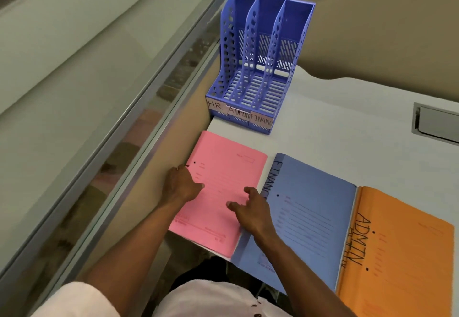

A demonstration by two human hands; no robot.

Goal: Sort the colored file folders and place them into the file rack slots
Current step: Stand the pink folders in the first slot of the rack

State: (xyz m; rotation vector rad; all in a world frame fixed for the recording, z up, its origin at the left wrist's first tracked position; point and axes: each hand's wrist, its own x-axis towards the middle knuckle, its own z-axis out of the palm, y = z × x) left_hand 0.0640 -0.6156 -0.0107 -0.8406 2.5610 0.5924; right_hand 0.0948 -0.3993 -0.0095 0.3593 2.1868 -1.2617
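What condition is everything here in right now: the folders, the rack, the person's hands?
Blue plastic three-slot file rack: upright, all slots empty.
Pink paper folder: closed, flat on the desk.
Blue paper folder marked FINANCE: closed, flat.
Orange paper folder marked ADMIN: closed, flat.
Left hand: grips the pink folder's left edge.
Right hand: fingers spread, rests on the pink folder.
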